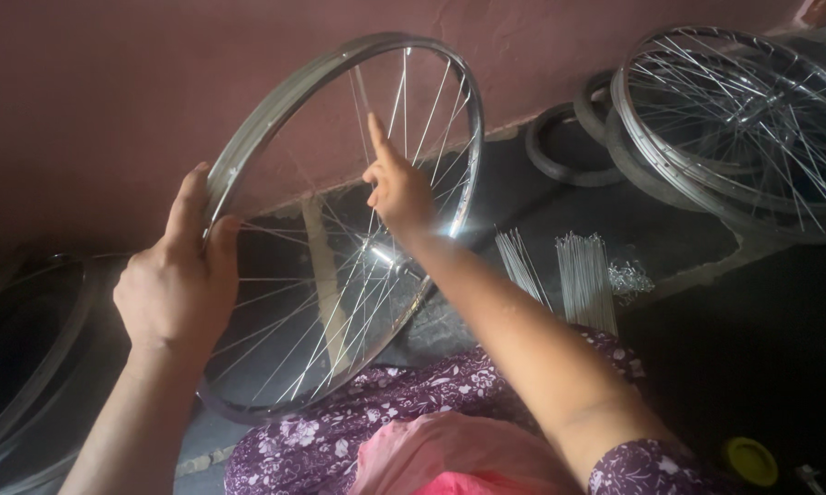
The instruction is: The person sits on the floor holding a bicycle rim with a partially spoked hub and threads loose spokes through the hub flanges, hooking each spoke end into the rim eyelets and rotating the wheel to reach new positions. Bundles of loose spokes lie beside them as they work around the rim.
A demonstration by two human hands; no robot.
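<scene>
Head camera, looking down at a person's two bare hands working on a bicycle wheel [340, 229]. The wheel stands on edge, tilted, its lower rim resting on the person's lap, which is covered in purple flowered cloth [413, 390]. Its upper rim leans up and away towards a dull red wall [110, 82]. Seen at an angle, the wheel looks like an oval whose long axis runs from lower left to upper right. The hub sits near the middle, its axle pointing roughly towards the camera and to the right.

The left hand [176, 280] is closed around the left side of the rim, fingers curled over the metal edge and thumb up along it. The right hand [396, 188] reaches in among the spokes, index finger pointing upward along one spoke, the other fingers folded; whether it pinches a spoke cannot be told.

On the floor to the right lie two bundles of loose spokes [583, 275]. Further right, another spoked wheel [743, 119] leans against the wall beside black tyres [560, 147]. A yellow lid [750, 460] sits at lower right.
</scene>
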